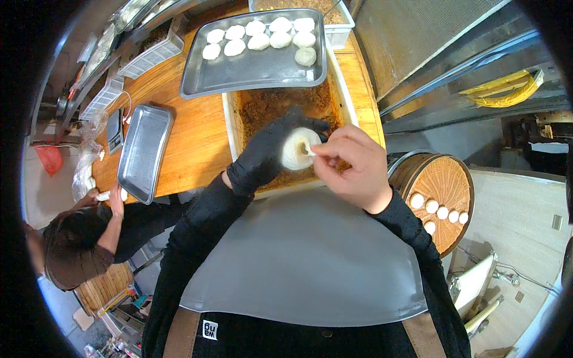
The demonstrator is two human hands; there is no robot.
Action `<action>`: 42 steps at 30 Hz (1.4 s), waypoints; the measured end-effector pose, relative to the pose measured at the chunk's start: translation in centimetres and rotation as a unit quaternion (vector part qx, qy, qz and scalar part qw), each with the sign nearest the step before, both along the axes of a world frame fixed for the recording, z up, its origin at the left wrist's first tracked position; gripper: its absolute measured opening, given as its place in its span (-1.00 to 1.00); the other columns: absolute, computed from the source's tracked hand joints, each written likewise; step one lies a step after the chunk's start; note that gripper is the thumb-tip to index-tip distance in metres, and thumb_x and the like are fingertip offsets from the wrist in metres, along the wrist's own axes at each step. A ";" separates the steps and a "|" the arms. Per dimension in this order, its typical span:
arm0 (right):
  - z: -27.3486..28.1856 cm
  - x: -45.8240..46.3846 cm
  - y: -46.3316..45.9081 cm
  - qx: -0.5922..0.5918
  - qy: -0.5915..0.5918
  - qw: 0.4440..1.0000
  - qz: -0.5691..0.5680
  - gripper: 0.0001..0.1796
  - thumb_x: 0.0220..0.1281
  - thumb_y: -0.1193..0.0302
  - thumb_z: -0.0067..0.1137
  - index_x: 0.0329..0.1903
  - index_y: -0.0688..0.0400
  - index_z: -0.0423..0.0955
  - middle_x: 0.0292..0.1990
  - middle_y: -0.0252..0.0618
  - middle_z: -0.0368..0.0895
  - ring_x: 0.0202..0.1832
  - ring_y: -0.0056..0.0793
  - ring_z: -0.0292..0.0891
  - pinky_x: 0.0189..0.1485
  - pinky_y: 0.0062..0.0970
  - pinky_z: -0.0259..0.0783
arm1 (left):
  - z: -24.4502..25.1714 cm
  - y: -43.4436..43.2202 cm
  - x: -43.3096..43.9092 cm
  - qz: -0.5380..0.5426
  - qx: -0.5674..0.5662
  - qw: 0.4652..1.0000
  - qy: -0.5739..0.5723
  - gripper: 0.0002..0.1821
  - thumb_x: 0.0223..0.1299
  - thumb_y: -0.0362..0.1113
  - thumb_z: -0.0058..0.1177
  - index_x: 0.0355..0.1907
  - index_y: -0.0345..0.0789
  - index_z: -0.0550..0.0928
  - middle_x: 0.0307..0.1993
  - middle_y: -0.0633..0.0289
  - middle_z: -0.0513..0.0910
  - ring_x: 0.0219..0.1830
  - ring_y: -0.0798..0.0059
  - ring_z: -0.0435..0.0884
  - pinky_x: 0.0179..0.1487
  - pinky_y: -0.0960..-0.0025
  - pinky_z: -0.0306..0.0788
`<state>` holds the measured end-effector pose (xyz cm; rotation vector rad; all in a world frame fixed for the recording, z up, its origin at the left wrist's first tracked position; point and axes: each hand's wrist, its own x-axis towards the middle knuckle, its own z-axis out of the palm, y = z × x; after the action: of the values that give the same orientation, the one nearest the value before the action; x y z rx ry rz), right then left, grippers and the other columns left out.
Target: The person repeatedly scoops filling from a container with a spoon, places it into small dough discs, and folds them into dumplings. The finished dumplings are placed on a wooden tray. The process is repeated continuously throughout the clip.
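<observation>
My left hand (pixel 271 147), in a black glove, cradles a round white dough bun (pixel 295 154) with a small opening in its top. The bare fingertips of my right hand (pixel 351 165) pinch the dough at the edge of that opening. Beneath both hands is a white tub (pixel 229 125) with a brown crumbly filling (pixel 268 105) in it. Across the tub's far end lies a metal tray (pixel 250 71) with two rows of white dough pieces (pixel 258 41) and one greyer piece (pixel 305 57) in front of them.
A smaller metal tray (pixel 144 152) lies left on the wooden table (pixel 201 134), beside a scale (pixel 115 129). Another person (pixel 80 241) handles dough at the left. To the right, a round bamboo steamer (pixel 436 179) carries several small buns (pixel 432 206). A second filling tub (pixel 339 33) stands at the back.
</observation>
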<state>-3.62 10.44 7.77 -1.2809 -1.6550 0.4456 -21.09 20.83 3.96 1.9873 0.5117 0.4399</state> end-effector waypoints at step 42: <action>-0.7 -0.7 -0.6 0.074 -0.109 0.990 -0.047 -0.78 -0.05 0.67 0.30 -0.28 0.19 0.63 -0.31 -0.22 0.63 -0.31 -0.29 0.59 -0.26 -0.48 0.51 | -0.8 -0.9 1.4 0.088 -0.109 0.989 -0.052 -0.58 0.44 -0.29 -0.17 0.29 -0.29 0.45 -0.18 0.07 0.70 -0.17 0.33 0.67 0.02 0.34 0.48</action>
<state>-4.27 9.83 7.11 -1.3266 -1.7645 0.1257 -19.68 19.90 3.21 1.7077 0.6445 0.5696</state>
